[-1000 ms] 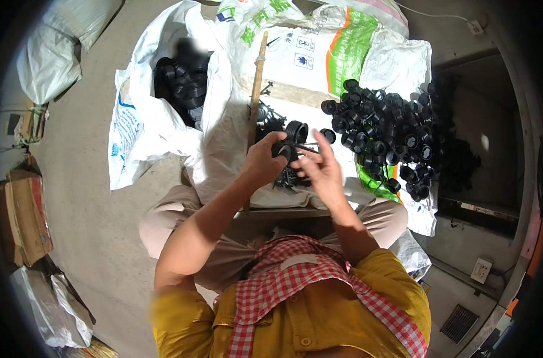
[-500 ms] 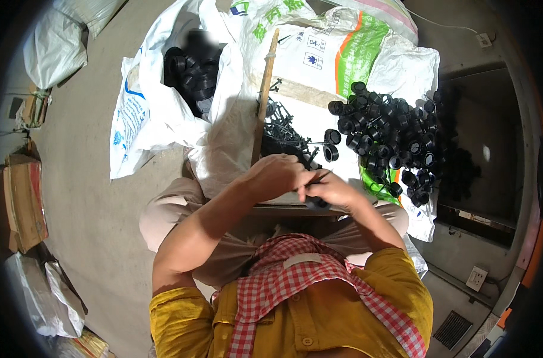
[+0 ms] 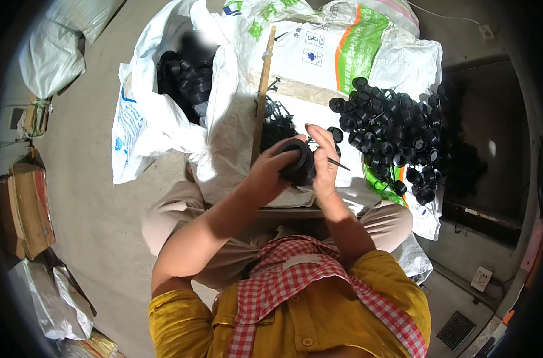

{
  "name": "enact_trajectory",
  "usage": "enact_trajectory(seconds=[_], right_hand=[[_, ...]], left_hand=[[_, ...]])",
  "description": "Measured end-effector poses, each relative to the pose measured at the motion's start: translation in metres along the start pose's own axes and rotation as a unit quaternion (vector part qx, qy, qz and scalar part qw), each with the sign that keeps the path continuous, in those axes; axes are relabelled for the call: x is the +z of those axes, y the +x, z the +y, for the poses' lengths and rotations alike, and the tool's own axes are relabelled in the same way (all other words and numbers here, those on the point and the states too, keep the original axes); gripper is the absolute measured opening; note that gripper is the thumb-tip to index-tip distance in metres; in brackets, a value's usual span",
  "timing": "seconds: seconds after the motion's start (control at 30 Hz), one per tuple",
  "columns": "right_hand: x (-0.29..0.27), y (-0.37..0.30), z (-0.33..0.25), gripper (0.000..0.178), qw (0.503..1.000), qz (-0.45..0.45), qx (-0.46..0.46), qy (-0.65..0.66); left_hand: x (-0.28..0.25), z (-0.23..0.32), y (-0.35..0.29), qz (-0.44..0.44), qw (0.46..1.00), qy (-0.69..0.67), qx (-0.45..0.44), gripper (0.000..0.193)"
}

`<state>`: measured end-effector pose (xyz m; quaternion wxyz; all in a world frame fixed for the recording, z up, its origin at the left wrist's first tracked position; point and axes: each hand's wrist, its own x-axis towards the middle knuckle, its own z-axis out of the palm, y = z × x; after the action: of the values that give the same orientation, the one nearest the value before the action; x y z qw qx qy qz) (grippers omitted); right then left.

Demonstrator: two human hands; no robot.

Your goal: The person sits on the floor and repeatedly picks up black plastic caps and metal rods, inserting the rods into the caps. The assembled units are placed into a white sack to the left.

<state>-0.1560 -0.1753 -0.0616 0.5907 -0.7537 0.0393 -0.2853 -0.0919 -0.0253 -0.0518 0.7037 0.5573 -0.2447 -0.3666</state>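
In front of my lap, my left hand (image 3: 272, 172) grips a black round plastic piece (image 3: 306, 169) with a hollow, ringed end. My right hand (image 3: 325, 164) is against its other side, fingers partly raised. A thin black rod (image 3: 342, 165) sticks out past the right fingers; its other end is hidden. Just beyond the hands lies a heap of thin black plastic stems (image 3: 277, 122) beside a wooden strip (image 3: 264, 89). To the right is a large pile of black ring-shaped caps (image 3: 397, 125), some with stems attached.
At the far left stands an open white sack (image 3: 134, 113) holding black round parts (image 3: 191, 83). White and green sacking (image 3: 358, 53) covers the work surface. Cardboard boxes (image 3: 30, 209) and plastic bags (image 3: 51, 65) line the left side. A dark recess (image 3: 483, 131) lies right of the pile.
My hands have parted from a close pinch. The black round piece, mostly hidden under them before, now shows between them, higher up. My right hand has turned, fingers pointing up.
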Motion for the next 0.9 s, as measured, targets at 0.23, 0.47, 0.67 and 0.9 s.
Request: enact_trajectory(seconds=[0.23,0.47,0.67,0.9], right_hand=[[0.008,-0.001,0.035,0.043,0.971,0.057,0.231,0.001],[-0.076,-0.040,0.175,0.033,0.753,-0.073,0.363,-0.544],[-0.107,-0.079,0.194,0.039,0.845,0.017,0.312,-0.433],[0.025,-0.046,-0.009,0.036,0.959,0.104,0.243,0.104]], left_hand=[[0.009,0.028,0.014,0.034,0.877,0.464,0.124,0.036],[-0.079,0.090,0.047,0.333,0.633,0.675,0.179,0.078],[-0.029,0.051,0.042,0.110,0.875,0.470,-0.040,0.068],[0.016,-0.020,0.026,0.120,0.980,0.080,-0.136,0.056]])
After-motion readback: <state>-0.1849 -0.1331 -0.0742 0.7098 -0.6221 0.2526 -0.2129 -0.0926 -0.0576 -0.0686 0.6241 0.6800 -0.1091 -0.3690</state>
